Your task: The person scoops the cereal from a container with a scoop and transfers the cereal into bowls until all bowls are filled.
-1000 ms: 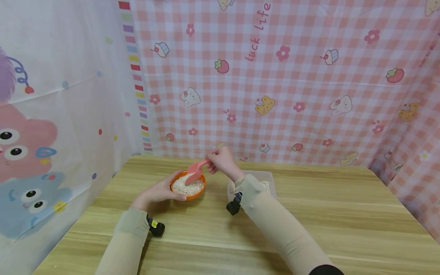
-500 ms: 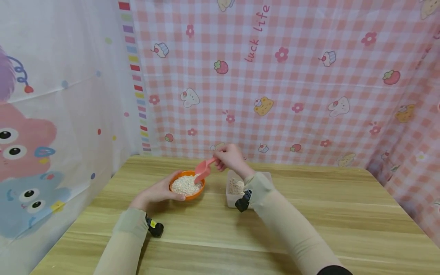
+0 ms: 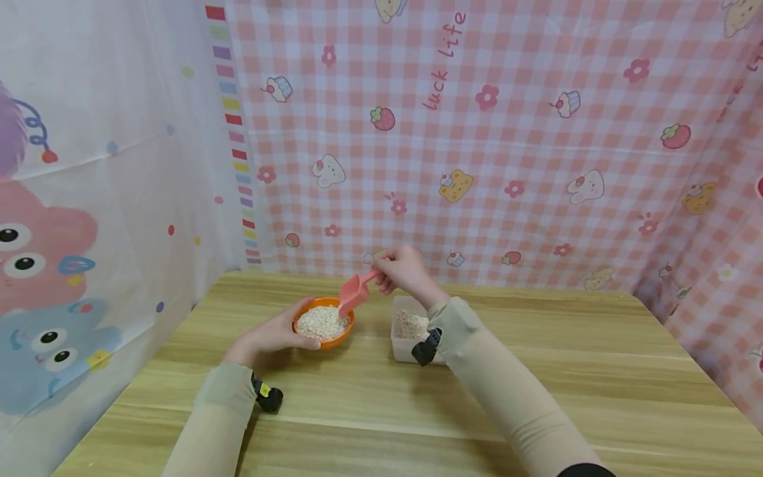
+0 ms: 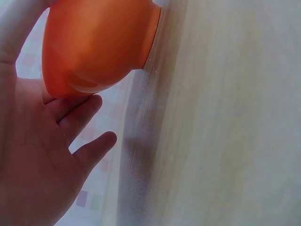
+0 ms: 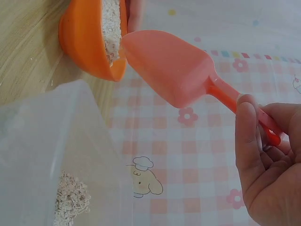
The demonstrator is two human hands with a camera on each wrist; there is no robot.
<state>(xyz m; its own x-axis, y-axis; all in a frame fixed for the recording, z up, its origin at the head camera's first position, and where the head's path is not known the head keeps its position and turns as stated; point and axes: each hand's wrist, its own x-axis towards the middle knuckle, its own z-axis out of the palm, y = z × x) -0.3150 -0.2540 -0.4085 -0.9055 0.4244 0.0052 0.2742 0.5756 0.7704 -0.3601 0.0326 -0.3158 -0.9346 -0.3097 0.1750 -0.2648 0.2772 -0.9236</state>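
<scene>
My left hand (image 3: 275, 333) holds an orange bowl (image 4: 99, 42) by its side, thumb near the front and fingers round the back. The bowl stands on the table and is full of pale oat flakes (image 3: 322, 322). Between thumb and fingers, my right hand (image 5: 270, 160) pinches the handle of a pink scoop (image 5: 167, 63). The scoop is tilted, its tip down at the bowl's right rim, with no flakes showing on it. Right of the bowl, partly behind my right wrist, stands a clear plastic box (image 3: 405, 350) with more oat flakes (image 5: 70, 197) inside.
The wooden table (image 3: 334, 411) reaches back to a pink checked cloth (image 3: 417, 152). A white printed cloth (image 3: 149, 165) hangs on the left. A small black camera (image 3: 269, 397) sits on the left wrist, another (image 3: 426, 348) on the right.
My right hand has moved to the right with the scoop, from over the oats to the bowl's right rim. More of the plastic box shows. My left hand stays on the bowl.
</scene>
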